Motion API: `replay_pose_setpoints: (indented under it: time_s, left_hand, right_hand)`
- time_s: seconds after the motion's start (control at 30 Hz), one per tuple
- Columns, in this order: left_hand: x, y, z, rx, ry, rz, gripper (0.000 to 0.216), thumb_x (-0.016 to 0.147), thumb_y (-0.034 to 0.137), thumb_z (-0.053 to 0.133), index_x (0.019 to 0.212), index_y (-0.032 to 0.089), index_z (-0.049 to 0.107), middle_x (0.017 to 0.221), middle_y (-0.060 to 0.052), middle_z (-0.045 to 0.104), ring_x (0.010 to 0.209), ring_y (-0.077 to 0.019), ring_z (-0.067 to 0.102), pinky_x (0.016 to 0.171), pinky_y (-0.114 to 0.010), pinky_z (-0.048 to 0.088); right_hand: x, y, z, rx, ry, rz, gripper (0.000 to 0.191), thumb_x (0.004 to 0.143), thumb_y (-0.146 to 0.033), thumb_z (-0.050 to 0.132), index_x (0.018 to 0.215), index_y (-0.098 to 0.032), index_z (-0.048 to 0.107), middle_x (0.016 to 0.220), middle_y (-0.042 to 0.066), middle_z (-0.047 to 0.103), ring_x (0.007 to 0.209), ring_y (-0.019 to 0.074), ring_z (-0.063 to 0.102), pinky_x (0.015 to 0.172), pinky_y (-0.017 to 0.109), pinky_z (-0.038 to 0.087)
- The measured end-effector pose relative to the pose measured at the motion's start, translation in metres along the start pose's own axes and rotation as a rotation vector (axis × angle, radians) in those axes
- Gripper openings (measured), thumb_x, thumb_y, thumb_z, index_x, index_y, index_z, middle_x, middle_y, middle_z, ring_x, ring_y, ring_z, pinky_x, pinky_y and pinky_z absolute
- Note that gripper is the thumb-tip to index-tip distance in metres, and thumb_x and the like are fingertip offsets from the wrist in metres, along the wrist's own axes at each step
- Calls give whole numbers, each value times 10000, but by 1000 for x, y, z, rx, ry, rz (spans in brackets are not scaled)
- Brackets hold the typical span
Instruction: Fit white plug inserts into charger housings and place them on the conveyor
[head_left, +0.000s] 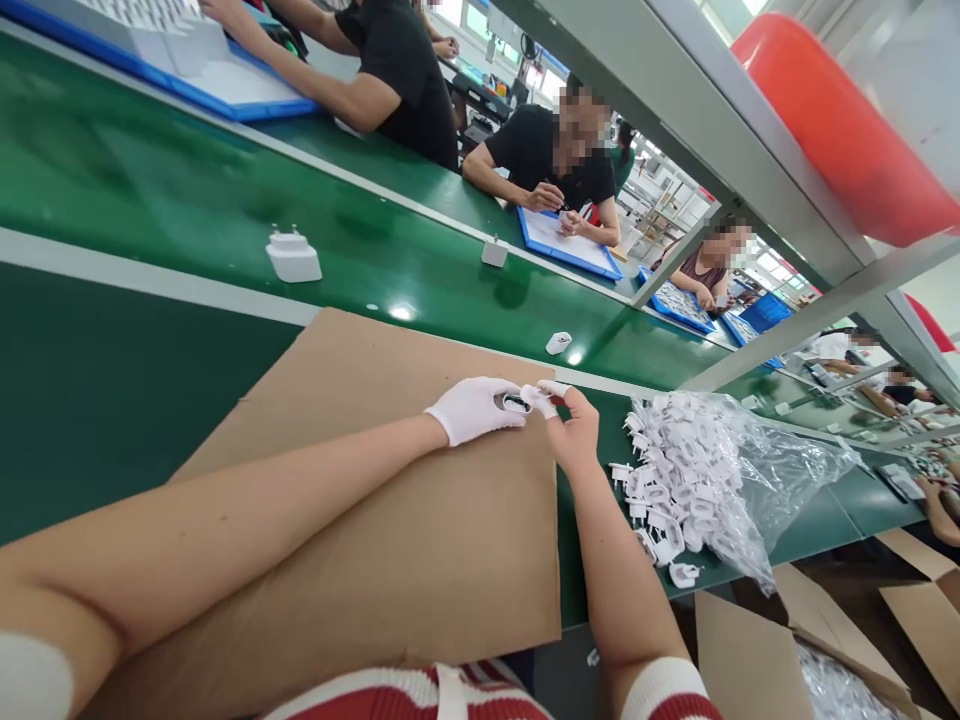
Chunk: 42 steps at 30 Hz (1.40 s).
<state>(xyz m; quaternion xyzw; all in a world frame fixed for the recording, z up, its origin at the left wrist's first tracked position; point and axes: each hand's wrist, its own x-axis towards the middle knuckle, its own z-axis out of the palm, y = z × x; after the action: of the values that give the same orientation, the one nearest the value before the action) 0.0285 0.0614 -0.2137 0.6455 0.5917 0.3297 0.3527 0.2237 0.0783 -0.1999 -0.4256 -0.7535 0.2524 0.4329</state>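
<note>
My left hand (476, 410), in a white glove, is closed around a white charger housing (517, 403) above the brown cardboard sheet (420, 540). The housing's open side shows something dark green inside. My right hand (577, 432), with white covers on its fingertips, pinches a small white plastic piece (529, 394) at the housing's right end. Fingers partly hide this piece, and I cannot tell whether it is joined to the housing. To the right of my right forearm lies a heap of white plug shells (675, 480) with pins, spilling from a clear plastic bag (787, 460).
White plug chargers (294, 258) stand spaced along the green conveyor belt (420, 270) ahead. Across it, co-workers (585, 160) sit at blue-rimmed trays (570, 245). A metal frame (697, 140) with a red bin (840, 130) overhangs the right. Open cardboard boxes (742, 650) stand at lower right.
</note>
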Motion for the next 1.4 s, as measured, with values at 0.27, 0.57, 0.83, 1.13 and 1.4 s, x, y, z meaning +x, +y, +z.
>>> replay_pose_setpoints:
  time_s: [0.27, 0.57, 0.83, 1.13, 1.4]
  left_hand:
    - [3, -1, 2, 51, -1, 39, 338, 735, 567, 712, 847, 250, 742, 879, 9, 746, 865, -228, 675, 793, -315, 499]
    - [0, -4, 4, 34, 45, 121, 387, 782, 536, 697, 1088, 307, 755, 933, 19, 739, 849, -205, 668, 825, -304, 493]
    - [-1, -2, 2, 48, 40, 113, 356, 788, 515, 725, 1098, 345, 760, 903, 39, 731, 830, -195, 665, 793, -293, 487]
    - [-6, 0, 4, 437, 101, 117, 450, 931, 549, 586, 1325, 364, 698, 860, -47, 633, 760, -236, 641, 716, -319, 457]
    - [-10, 6, 5, 538, 121, 151, 478, 952, 596, 509, 1203, 276, 762, 940, -127, 688, 888, -316, 661, 807, -396, 483]
  right_hand:
    - [1, -12, 10, -303, -159, -181, 334, 818, -59, 495, 1018, -230, 700, 992, 65, 711, 1009, 244, 646, 901, 356, 539]
    - [2, -14, 17, -386, -110, -203, 296, 713, -14, 453, 870, -235, 570, 853, 44, 613, 855, 232, 566, 743, 320, 479]
    - [0, -13, 15, -416, -80, -234, 273, 724, -14, 448, 862, -237, 524, 836, 39, 591, 823, 224, 546, 710, 307, 446]
    - [4, -16, 18, -503, -112, -245, 269, 659, -5, 444, 776, -247, 434, 805, 26, 602, 802, 212, 538, 698, 288, 414]
    - [4, -17, 22, -410, -122, -53, 322, 723, -44, 493, 928, -250, 631, 870, 30, 679, 869, 231, 626, 762, 317, 497]
